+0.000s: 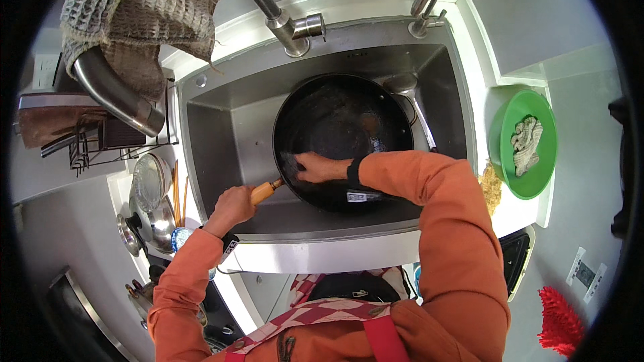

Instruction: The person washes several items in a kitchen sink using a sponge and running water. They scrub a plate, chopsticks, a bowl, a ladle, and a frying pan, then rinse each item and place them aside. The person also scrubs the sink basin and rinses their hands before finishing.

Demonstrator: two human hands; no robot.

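A black wok [332,115] rests in the stainless steel sink [256,130], with a brownish wet patch and some suds on its inner surface. My left hand [234,209] is closed around the wok's wooden handle [262,193] at the sink's front left. Inside the wok, near the handle side, my right hand [319,167] presses down with its fingers curled. A blurred greyish patch lies at those fingertips, and whether they hold a scrubber is hidden. Behind the wok's right side, a metal ladle [402,84] leans in the sink.
A faucet [294,35] and a second tap [420,25] stand along the back rim. At right sits a green basin [546,146] holding a cloth [527,146]. Bowls [151,181], chopsticks [176,193] and a wire rack [100,146] are at left. A towel [151,10] hangs on a curved metal pipe [113,90].
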